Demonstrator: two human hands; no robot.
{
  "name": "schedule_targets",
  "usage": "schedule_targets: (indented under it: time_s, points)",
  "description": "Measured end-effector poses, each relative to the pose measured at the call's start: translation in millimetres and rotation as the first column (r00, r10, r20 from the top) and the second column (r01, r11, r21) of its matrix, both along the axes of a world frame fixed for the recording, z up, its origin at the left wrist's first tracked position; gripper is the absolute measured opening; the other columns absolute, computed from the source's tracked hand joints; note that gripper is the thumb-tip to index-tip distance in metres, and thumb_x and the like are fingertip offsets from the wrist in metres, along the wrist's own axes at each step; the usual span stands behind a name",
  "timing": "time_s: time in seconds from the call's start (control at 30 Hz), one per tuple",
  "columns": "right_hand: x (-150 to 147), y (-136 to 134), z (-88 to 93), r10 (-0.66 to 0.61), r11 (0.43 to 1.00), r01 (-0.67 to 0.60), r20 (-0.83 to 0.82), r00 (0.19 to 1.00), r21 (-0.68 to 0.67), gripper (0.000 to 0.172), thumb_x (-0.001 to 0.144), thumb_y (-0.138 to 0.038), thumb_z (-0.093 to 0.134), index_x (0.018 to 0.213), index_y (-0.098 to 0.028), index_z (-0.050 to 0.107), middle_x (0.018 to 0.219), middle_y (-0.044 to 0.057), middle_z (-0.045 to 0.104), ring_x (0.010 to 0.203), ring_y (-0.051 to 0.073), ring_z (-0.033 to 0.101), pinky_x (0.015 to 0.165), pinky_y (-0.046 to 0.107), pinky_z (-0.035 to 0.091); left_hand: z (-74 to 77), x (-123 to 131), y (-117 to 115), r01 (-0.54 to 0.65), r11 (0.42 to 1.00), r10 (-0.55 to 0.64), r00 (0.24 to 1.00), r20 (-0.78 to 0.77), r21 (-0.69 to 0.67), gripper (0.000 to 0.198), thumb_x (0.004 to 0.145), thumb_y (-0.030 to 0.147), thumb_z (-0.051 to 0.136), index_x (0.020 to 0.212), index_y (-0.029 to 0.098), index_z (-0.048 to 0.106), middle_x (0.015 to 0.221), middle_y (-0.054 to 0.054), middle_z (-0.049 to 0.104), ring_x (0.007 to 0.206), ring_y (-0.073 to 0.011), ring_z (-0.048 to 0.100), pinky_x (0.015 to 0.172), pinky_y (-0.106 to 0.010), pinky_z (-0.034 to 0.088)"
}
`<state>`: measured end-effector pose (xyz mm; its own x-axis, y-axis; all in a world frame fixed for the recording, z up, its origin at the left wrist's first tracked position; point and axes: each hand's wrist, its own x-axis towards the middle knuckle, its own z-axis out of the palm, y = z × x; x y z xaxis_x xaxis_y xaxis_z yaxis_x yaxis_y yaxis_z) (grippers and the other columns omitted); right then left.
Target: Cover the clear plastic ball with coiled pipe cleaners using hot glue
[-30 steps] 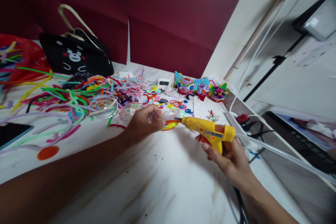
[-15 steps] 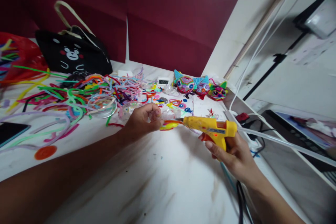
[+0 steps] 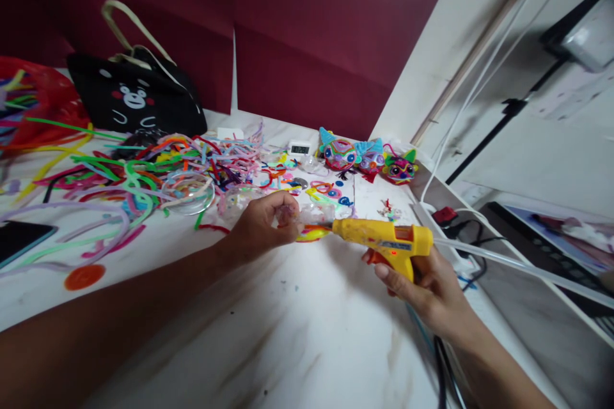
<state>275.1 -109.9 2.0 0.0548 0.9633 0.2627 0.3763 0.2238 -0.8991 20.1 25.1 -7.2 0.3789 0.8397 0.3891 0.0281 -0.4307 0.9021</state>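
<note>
My right hand is wrapped round the grip of a yellow hot glue gun, its fingers by the red trigger. A small red light glows on the gun's side, and a long clear rod sticks out of its back. The nozzle points left, close to the fingertips of my left hand. That hand is closed in a pinch on an orange and yellow strip, apparently pipe cleaner; its held end is hidden by the fingers. Clear plastic pieces lie just behind the left hand.
Loose pipe cleaners spread over the left of the white table, with an orange disc and a phone. Several decorated animal-face crafts and a small digital clock stand at the back. A black bag leans behind.
The glue gun's nozzle has shifted slightly left and down, nearer my left fingertips. My left hand keeps its pinch, almost in the same place.
</note>
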Motion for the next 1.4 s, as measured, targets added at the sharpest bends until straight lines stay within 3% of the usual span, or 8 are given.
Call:
schedule_targets:
  time_s: [0.37,0.57,0.8,1.4]
  points:
    - [-5.8,-4.8,-2.8,0.083,0.989,-0.096,0.121,0.989,0.109,0.016,0.094,-0.027,0.067,0.109,-0.028,0.063,0.094,0.002,0.077,0.076,0.016,0.072,0.058,0.019,0.057,0.2,2.7,-2.8,-0.015,0.999,0.018,0.996,-0.093,0.036,0.016,0.065,0.026,0.068,0.075,0.02,0.057,0.065,0.004,0.053,0.062,-0.0128,0.047,0.058,-0.025,0.039]
    - [-6.0,-6.2,-3.5,0.078,0.99,-0.095,0.159,0.984,0.102,0.021,0.095,-0.027,0.065,0.115,-0.028,0.06,0.094,0.003,0.075,0.078,0.018,0.072,0.055,0.02,0.056,-0.4,4.0,-5.8,-0.026,0.996,0.034,0.995,-0.098,0.083,0.015,0.064,0.027,0.066,0.073,0.02,0.057,0.064,0.004,0.053,0.061,-0.0123,0.047,0.057,-0.025,0.039]
    - [-0.8,-9.2,-9.9,0.047,0.998,-0.054,0.245,0.968,0.024,0.016,0.097,-0.034,0.061,0.109,-0.025,0.062,0.109,0.01,0.073,0.097,0.026,0.071,0.075,0.033,0.061,-1.1,4.8,-8.0,-0.035,0.996,0.042,0.995,-0.092,0.079,0.013,0.065,0.026,0.067,0.072,0.02,0.056,0.064,0.004,0.053,0.06,-0.0125,0.047,0.057,-0.025,0.039]
    - [1.3,-8.7,-3.3,-0.02,0.997,-0.002,0.301,0.953,0.073,0.022,0.097,-0.035,0.062,0.116,-0.026,0.058,0.105,0.007,0.068,0.09,0.023,0.068,0.075,0.032,0.057,2.3,2.2,-6.1,-0.051,0.999,0.052,0.996,-0.067,0.02,0.018,0.064,0.027,0.07,0.073,0.02,0.056,0.064,0.005,0.051,0.061,-0.0123,0.045,0.058,-0.025,0.037]
